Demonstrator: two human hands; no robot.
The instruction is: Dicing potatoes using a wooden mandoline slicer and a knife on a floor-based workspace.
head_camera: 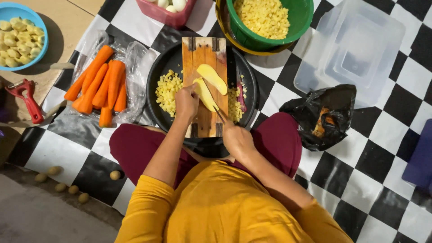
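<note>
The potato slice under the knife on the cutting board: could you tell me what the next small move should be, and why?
Probably press the knife down through the potato slice: the left hand steadies it, the right hand holds the blade across it, uncut.

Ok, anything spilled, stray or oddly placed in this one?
Yes: several small potatoes lie loose on the floor beyond the checkered mat, and diced yellow bits have fallen off the cutting board into the black tray.

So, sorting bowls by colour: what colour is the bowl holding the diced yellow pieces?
Green round plastic bowl, seen in the head view.
</note>
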